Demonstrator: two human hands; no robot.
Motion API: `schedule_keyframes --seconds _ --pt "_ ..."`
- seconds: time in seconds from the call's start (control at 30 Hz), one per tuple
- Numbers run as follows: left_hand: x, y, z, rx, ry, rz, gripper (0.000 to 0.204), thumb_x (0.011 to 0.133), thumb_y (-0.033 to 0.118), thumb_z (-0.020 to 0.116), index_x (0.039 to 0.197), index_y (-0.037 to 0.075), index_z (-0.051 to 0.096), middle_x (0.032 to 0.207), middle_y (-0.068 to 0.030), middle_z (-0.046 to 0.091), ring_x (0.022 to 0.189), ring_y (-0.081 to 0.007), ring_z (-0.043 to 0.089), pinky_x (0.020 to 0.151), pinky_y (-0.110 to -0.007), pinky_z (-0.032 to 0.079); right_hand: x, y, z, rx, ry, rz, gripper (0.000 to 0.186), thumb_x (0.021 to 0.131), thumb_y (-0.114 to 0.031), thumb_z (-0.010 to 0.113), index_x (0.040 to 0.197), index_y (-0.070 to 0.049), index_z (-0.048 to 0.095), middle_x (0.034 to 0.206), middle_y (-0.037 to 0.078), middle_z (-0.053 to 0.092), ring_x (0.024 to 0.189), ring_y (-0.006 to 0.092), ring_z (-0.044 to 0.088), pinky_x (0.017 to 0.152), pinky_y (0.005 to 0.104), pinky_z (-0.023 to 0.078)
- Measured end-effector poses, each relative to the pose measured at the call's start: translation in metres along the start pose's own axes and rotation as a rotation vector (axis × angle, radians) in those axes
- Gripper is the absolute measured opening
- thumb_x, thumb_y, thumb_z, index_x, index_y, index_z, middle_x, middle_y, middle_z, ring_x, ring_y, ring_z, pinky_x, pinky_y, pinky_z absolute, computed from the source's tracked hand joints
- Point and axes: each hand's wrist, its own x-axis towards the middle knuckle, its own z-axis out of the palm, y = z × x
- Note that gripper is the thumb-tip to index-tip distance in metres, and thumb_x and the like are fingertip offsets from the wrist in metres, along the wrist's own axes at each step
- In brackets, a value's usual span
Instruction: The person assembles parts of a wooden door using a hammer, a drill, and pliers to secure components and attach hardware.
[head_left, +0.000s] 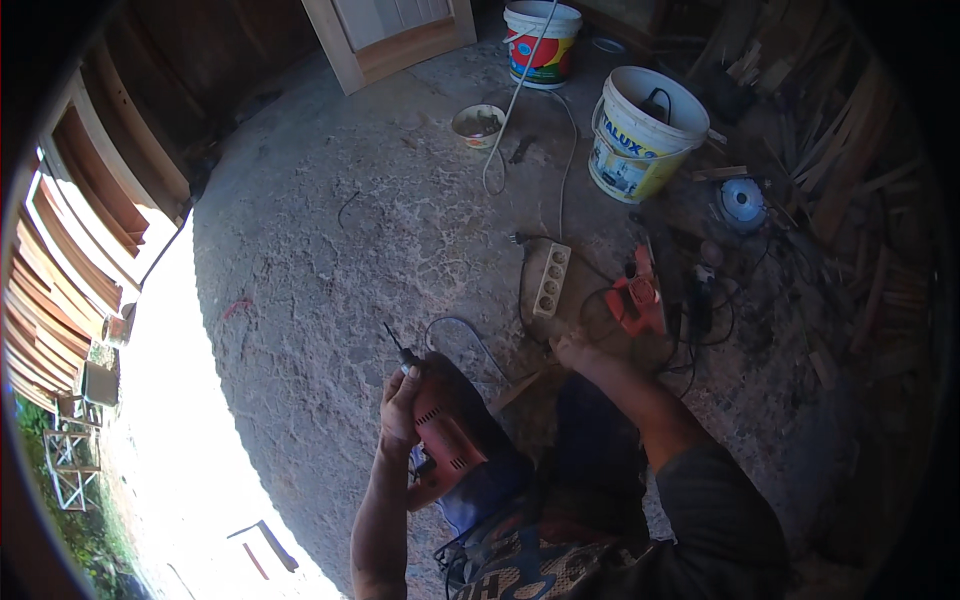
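Note:
My left hand (402, 400) grips a red corded drill (450, 437) near its chuck, with a thin bit (392, 334) pointing up and away from me; the drill lies over my left thigh. My right hand (577, 352) reaches to the floor just below a white power strip (550, 280), fingers curled; what they hold, if anything, is too small and shadowed to make out. Right of the strip lies a red power planer (632, 295) among dark cords, beside a dark power tool (703, 305).
Two paint buckets (645, 145) (540, 50), a small bowl (478, 128) and a metal disc (742, 208) stand or lie on the rough concrete floor (300, 260). Scrap wood (840, 190) is piled right. A wooden door (390, 40) is ahead; leaning timber (80, 240) and sunlight are left.

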Motion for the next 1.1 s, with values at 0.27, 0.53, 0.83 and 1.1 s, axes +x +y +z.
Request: schedule_keyframes --seconds 0.27,0.53,0.83,1.1 --pt "-0.02 0.002 0.0 0.057 -0.005 0.066 0.046 0.103 0.036 0.05 0.128 -0.002 0.058 0.107 -0.0149 0.069 0.095 -0.0241 0.068 0.086 -0.035 0.056 0.015 0.005 0.001 -0.064 -0.077 -0.278 0.035 0.091 -0.029 0.057 0.111 -0.001 0.065 0.121 0.024 0.064 0.107 0.0393 0.065 0.092 0.0504 0.049" --pt "-0.027 0.0 0.002 0.135 0.127 0.103 0.054 0.104 0.043 0.044 0.128 -0.003 0.058 0.109 -0.0158 0.068 0.098 -0.0228 0.067 0.089 -0.034 0.053 0.029 0.068 -0.091 0.589 0.383 0.195 0.034 0.094 -0.025 0.054 0.116 0.001 0.055 0.109 0.028 0.063 0.103 0.0464 0.06 0.088 0.0555 0.046" --pt "-0.028 -0.007 -0.004 0.152 0.102 0.116 0.053 0.101 0.044 0.051 0.127 -0.002 0.058 0.115 -0.0082 0.064 0.106 -0.0164 0.059 0.095 -0.03 0.046 0.106 0.082 -0.086 0.302 0.119 0.017 0.027 0.085 -0.017 0.061 0.106 0.0 0.062 0.113 0.026 0.064 0.108 0.0411 0.06 0.092 0.0486 0.048" --pt "-0.021 -0.009 -0.004 0.151 0.079 0.073 0.05 0.101 0.039 0.052 0.129 -0.002 0.057 0.114 -0.0073 0.064 0.106 -0.0154 0.057 0.095 -0.028 0.044 0.134 0.079 -0.069 0.107 0.073 -0.056 0.035 0.081 -0.014 0.062 0.111 0.002 0.064 0.116 0.026 0.064 0.112 0.0396 0.06 0.103 0.0456 0.043"
